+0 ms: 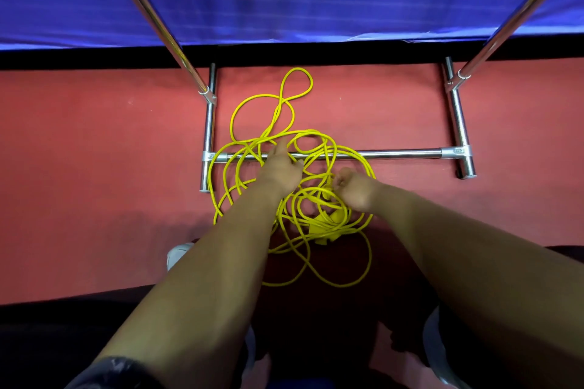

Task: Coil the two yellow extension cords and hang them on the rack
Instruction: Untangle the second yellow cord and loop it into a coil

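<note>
Head view: rack crossbar (395, 154) beneath tangled yellow cords (328, 226).

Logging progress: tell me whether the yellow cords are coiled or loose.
Loose. The yellow extension cords sprawl in irregular overlapping loops on the red floor, across the rack's bottom bar; no neat coil.

The rack's (395, 154) two slanting poles run out of the top edge, so its upper part is unseen. The cords (316, 190) lie in one tangle where two cannot be told apart, and the yellow lump (325, 226) among them is too blurred to identify. The right hand (357, 191) curls its fingers (339, 178) into the loops, hiding which strand they hold, while the left forearm (221, 246) covers most of a white shoe (178, 254).
</note>
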Demonstrator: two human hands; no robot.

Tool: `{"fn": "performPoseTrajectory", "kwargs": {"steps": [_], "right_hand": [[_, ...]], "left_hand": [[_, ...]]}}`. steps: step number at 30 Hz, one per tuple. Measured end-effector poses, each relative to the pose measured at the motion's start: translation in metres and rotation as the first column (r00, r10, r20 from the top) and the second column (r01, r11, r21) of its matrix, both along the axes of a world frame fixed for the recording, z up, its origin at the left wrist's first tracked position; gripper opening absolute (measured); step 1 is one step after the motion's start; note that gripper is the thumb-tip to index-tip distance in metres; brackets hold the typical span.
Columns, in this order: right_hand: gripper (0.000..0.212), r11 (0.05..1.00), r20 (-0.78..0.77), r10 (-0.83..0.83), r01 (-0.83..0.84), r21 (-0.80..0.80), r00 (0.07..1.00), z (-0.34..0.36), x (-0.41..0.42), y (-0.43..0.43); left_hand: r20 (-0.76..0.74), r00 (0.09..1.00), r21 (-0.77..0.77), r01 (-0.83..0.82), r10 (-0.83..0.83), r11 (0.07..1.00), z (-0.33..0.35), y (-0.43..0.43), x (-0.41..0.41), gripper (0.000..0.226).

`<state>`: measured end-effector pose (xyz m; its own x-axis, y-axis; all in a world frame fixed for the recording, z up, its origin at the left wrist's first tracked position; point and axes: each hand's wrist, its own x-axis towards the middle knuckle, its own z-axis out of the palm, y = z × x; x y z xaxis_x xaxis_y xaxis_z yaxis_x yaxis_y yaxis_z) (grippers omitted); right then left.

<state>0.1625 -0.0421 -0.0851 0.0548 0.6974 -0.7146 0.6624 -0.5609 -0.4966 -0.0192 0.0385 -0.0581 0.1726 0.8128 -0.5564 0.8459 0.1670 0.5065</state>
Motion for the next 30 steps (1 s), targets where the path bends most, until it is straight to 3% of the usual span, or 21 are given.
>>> {"fn": "performPoseTrajectory", "kwargs": {"steps": [1, 4, 8, 13, 16, 19, 22, 24, 26, 28, 30], "right_hand": [[0.007, 1.000, 0.001, -0.025, 0.025, -0.011, 1.000, 0.001, -0.001, -0.002], [0.034, 0.998, 0.043, -0.044, 0.046, -0.050, 0.998, 0.001, 0.000, 0.000], [0.040, 0.992, -0.050, -0.086, 0.081, -0.092, 0.995, 0.004, 0.002, 0.002], [0.050, 0.969, -0.124, -0.204, 0.182, -0.170, 0.971, -0.001, 0.002, -0.004], [0.050, 0.974, -0.110, -0.214, 0.204, -0.096, 0.971, -0.001, -0.001, -0.005], [0.048, 0.981, -0.108, -0.190, 0.193, 0.024, 0.976, -0.004, 0.000, 0.001], [0.049, 0.981, -0.166, -0.184, 0.191, 0.024, 0.969, 0.014, -0.003, 0.007], [0.055, 0.984, -0.233, -0.176, 0.179, -0.008, 0.956, 0.022, -0.005, 0.009], [0.068, 0.977, -0.268, -0.213, 0.210, -0.040, 0.939, 0.013, -0.006, 0.012], [0.057, 0.963, -0.234, -0.269, 0.263, -0.059, 0.934, 0.011, -0.005, 0.013], [0.021, 0.950, -0.198, -0.312, 0.303, -0.073, 0.929, 0.017, -0.007, 0.013]], "left_hand": [[-0.005, 1.000, -0.042, 0.006, -0.006, 0.999, -0.002, 0.000, -0.001, 0.070], [-0.054, 0.998, -0.012, 0.033, -0.033, 0.999, -0.009, -0.001, -0.005, 0.073], [0.044, 0.999, -0.096, -0.013, 0.018, 0.995, -0.015, -0.006, -0.007, 0.068], [0.055, 0.998, -0.099, -0.002, 0.008, 0.995, -0.022, -0.009, -0.005, 0.026], [-0.077, 0.994, -0.008, 0.070, -0.071, 0.997, -0.009, -0.009, -0.002, 0.046], [-0.180, 0.980, 0.096, 0.104, -0.086, 0.990, 0.003, -0.006, 0.000, 0.052], [0.011, 0.998, 0.102, -0.056, 0.055, 0.993, 0.011, -0.004, -0.005, 0.053], [0.247, 0.949, 0.040, -0.211, 0.195, 0.977, 0.019, -0.004, -0.010, 0.045], [0.360, 0.901, -0.046, -0.244, 0.244, 0.969, 0.028, -0.003, -0.020, 0.041], [0.326, 0.919, -0.086, -0.206, 0.223, 0.975, 0.027, -0.002, -0.036, 0.039], [0.260, 0.934, -0.067, -0.234, 0.243, 0.970, 0.027, 0.001, -0.052, 0.035]]}}
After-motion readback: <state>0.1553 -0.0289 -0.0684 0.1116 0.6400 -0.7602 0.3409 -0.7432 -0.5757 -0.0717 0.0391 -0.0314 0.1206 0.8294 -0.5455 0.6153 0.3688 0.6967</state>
